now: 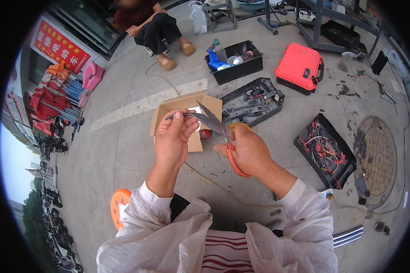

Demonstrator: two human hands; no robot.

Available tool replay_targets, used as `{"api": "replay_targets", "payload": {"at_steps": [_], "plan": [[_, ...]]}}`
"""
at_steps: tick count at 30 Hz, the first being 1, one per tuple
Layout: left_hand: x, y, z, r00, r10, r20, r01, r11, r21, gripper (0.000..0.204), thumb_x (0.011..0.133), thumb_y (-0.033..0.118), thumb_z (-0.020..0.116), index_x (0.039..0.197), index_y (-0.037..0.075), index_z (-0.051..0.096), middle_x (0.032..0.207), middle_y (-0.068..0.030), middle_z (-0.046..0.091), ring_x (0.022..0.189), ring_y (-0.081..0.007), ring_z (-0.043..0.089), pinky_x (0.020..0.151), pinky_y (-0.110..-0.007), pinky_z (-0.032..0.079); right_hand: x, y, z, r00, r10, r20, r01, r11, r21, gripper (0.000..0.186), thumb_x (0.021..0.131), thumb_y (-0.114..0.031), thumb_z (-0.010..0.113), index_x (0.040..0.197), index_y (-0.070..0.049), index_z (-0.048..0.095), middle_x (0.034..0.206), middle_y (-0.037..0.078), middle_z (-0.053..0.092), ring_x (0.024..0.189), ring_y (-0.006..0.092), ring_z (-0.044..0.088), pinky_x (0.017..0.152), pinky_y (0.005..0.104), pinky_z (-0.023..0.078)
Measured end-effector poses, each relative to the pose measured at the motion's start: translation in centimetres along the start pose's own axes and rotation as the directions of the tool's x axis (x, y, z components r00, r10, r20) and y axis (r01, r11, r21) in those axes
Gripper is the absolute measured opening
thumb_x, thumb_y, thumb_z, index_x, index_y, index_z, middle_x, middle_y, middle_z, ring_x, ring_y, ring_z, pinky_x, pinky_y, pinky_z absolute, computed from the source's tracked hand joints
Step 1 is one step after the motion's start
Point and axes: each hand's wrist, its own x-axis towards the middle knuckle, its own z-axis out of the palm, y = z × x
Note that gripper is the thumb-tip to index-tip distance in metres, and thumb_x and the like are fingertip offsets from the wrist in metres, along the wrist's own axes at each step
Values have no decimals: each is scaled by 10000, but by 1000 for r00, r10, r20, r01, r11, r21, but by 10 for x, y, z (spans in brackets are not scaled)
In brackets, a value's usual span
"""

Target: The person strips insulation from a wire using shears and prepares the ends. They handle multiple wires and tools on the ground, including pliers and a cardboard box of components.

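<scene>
My left hand point(172, 141) is closed, pinching a thin dark strip or tube point(170, 117) between thumb and fingers. My right hand point(253, 152) grips a pair of scissors point(217, 126) by the orange-red handles, one loop around the thumb side. The grey blades are spread apart and point toward my left fingertips. The dark piece lies close to the lower blade; I cannot tell whether they touch. Below and behind both hands sits an open cardboard box point(213, 104) with its flaps out. Something white and something red show inside it, mostly hidden by the hands and blades.
Beyond the box lie a black casing with parts point(269, 109), a black bin of bottles point(239, 73) and a red hard case point(298, 68). A black tray of wires point(307, 150) stands right, beside a manhole cover point(378, 159). An orange stool point(118, 204) is left; a person point(157, 34) sits ahead.
</scene>
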Motion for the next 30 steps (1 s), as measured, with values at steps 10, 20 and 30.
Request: {"api": "replay_targets", "payload": {"at_steps": [10, 20, 30], "plan": [[-3, 0, 5, 997, 71, 0, -70, 991, 115, 161, 954, 164, 531, 999, 14, 568, 977, -146, 653, 852, -222, 673, 758, -314, 574, 1, 2, 0, 1000, 4, 24, 0, 990, -138, 643, 720, -519, 729, 935, 43, 503, 870, 202, 603, 822, 366, 616, 696, 416, 481], [-1, -4, 3, 997, 67, -44, -63, 995, 84, 146, 952, 159, 535, 1017, 31, 558, 965, -130, 656, 841, -213, 670, 750, -315, 569, 0, 3, 7, 995, 66, 80, -52, 984, -168, 760, 711, -624, 672, 1004, 59, 514, 876, 167, 631, 780, 346, 652, 665, 407, 515], [4, -5, -2, 991, 57, -121, -45, 994, 102, 147, 967, 180, 509, 1019, 49, 549, 932, -114, 655, 798, -180, 665, 714, -287, 572, 1, 4, 10, 978, 121, 171, -94, 982, -162, 648, 750, -552, 685, 988, 34, 542, 836, 177, 625, 758, 341, 652, 640, 405, 506]]}}
